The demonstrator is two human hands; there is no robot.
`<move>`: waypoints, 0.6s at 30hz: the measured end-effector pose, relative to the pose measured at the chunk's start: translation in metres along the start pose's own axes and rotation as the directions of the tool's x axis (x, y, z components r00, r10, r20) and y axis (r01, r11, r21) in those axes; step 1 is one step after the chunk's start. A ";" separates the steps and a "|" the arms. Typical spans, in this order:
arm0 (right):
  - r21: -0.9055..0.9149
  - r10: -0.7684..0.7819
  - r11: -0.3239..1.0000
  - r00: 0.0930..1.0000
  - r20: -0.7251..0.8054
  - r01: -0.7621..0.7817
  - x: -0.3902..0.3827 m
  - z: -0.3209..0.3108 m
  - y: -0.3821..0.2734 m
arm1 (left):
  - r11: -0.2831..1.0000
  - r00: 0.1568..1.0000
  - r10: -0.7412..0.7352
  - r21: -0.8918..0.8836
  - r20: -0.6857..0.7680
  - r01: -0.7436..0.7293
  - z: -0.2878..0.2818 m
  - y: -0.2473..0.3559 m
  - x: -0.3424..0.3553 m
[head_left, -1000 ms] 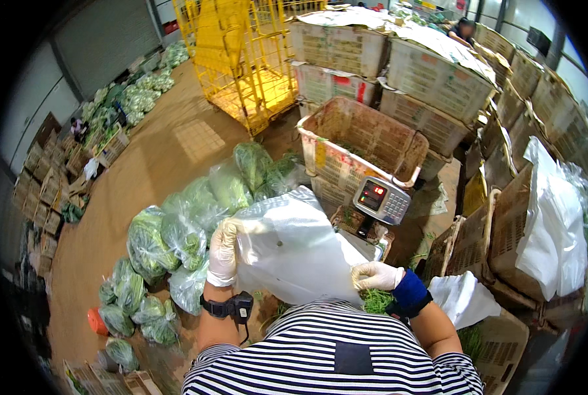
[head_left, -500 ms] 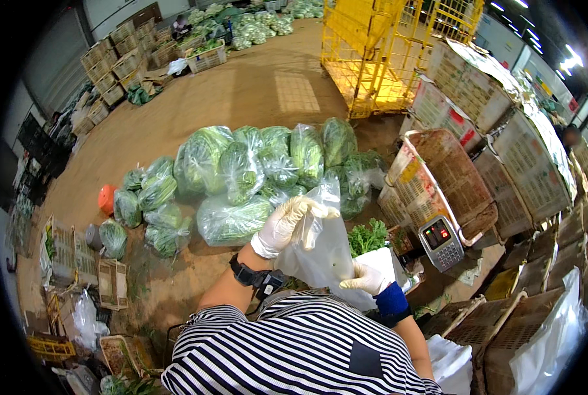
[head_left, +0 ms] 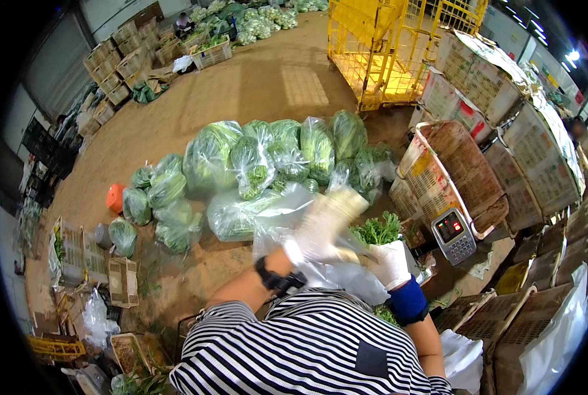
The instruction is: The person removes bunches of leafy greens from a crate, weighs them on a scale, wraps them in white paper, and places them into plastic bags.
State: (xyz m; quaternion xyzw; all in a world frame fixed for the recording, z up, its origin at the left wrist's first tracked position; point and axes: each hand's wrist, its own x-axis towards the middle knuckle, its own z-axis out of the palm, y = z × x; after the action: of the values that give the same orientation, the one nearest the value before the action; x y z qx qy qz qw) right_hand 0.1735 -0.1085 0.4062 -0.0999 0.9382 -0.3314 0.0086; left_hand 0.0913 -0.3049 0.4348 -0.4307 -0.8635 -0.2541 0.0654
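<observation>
Plainly, what I see from my remote post, nearest things first:

Left hand: my left hand [head_left: 323, 224], in a white glove with a dark watch at the wrist, is blurred; it lies on the upper folds of the clear plastic bag [head_left: 307, 247], and I cannot tell whether its fingers are pinched on the film.

Right hand: my right hand [head_left: 391, 263], white glove over a blue cuff, is closed around the stems of the leafy greens [head_left: 377, 230], the tops standing out above the fist.

Bag: thin, glossy, crumpled film, right in front of my chest between both hands. I judge it very light, limp and slippery; best taken by a gathered rim, not the flat side.

Greens: soft, frilly, light, easily bruised; I would grip low at the stems.

Scale: a grey weighing scale [head_left: 453, 236] with a lit display sits just right of the greens.

Crate: a woven, open-sided plastic crate [head_left: 462, 172] stands tilted behind the scale.

Floor heap: filled clear bags of green vegetables [head_left: 261, 161], bulging and rounded, lie together on the brown floor [head_left: 241, 85].

Far: a yellow wire cage trolley [head_left: 386, 46], rigid.
</observation>
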 end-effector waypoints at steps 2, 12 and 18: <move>0.007 -0.088 0.996 0.996 -0.014 0.089 0.002 0.003 0.000 | 0.960 0.844 -0.026 -0.222 0.536 0.170 0.033 0.012 0.005; -0.203 0.255 0.930 0.936 -0.244 -0.306 -0.047 -0.058 0.068 | 0.757 0.924 0.173 -0.646 0.341 0.096 0.051 -0.005 -0.004; 0.777 0.450 0.584 0.702 -0.552 0.237 -0.034 -0.016 0.082 | 0.514 0.991 -0.051 -0.847 0.127 0.135 0.057 0.001 0.002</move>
State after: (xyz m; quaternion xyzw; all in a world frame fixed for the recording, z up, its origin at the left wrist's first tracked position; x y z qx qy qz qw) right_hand 0.1905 -0.0297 0.3659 0.1116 0.6149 -0.7276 -0.2830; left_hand 0.0966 -0.2750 0.3868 -0.3708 -0.6518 -0.6290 -0.2049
